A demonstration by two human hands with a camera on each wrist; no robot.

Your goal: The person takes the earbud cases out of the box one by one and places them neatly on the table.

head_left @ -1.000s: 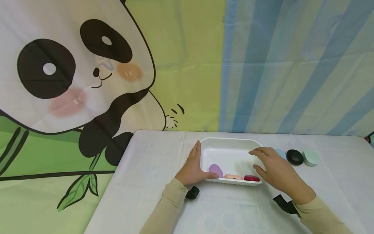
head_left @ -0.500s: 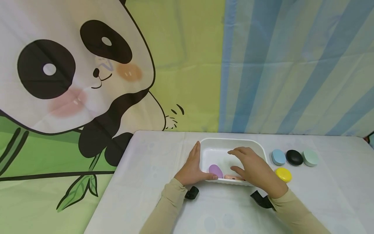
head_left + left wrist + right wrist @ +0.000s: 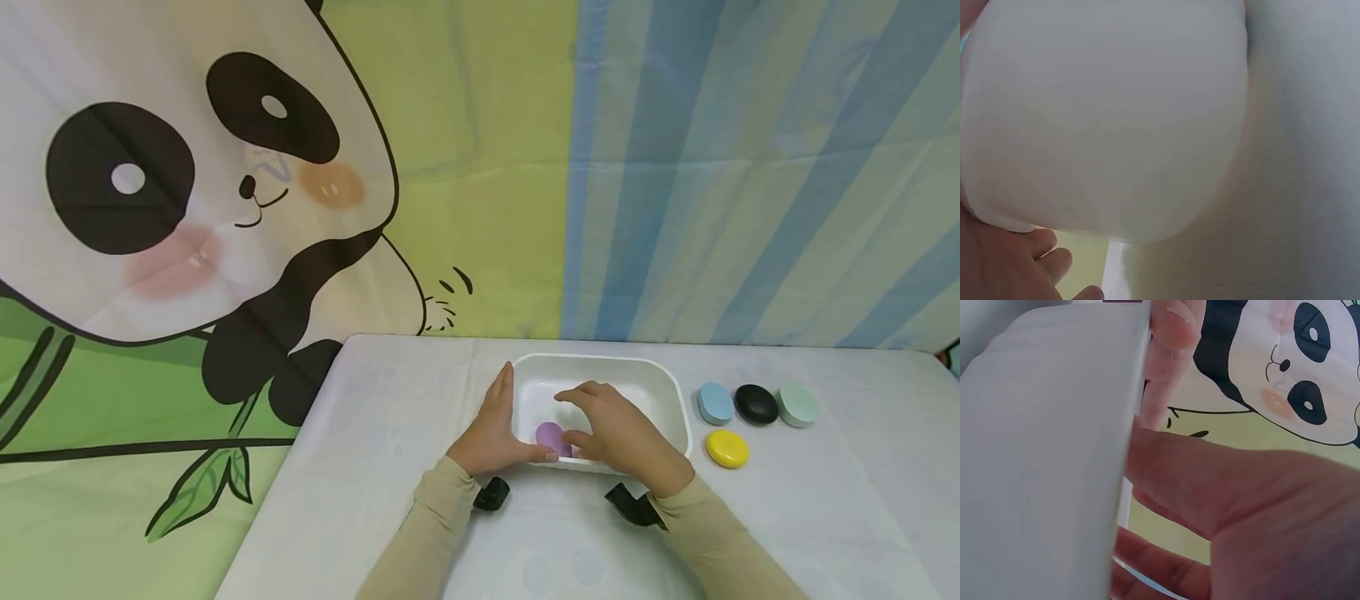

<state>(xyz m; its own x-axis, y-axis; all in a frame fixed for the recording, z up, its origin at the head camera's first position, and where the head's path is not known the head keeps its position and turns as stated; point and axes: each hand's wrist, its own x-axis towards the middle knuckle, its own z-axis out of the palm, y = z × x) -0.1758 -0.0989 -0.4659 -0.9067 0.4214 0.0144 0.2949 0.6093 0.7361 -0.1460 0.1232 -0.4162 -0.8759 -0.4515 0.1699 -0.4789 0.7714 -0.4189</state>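
Observation:
My left hand (image 3: 491, 433) holds the white tray (image 3: 600, 357) at its near left corner, thumb over the front rim and fingers along the left side. In the left wrist view the tray's outer wall (image 3: 1104, 125) fills much of the picture. Inside, a rounded flat purple piece (image 3: 550, 435) leans at the front left. My right hand (image 3: 618, 429) is over the tray, fingers and thumb spread apart, its thumb tip right beside the purple piece. It hides most of the tray's front part. In the right wrist view, the tray's wall (image 3: 1054, 456) covers part of the right hand (image 3: 1191, 487).
On the table right of the tray lie a light blue piece (image 3: 716, 403), a black piece (image 3: 756, 404), a mint piece (image 3: 797, 404) and a yellow piece (image 3: 727, 448). Behind the table hangs a panda-print cloth (image 3: 495, 167).
My right hand has moved left from the tray's right end toward the purple piece. The yellow and light blue pieces came into view; the red and peach pieces became hidden. The left hand stayed put.

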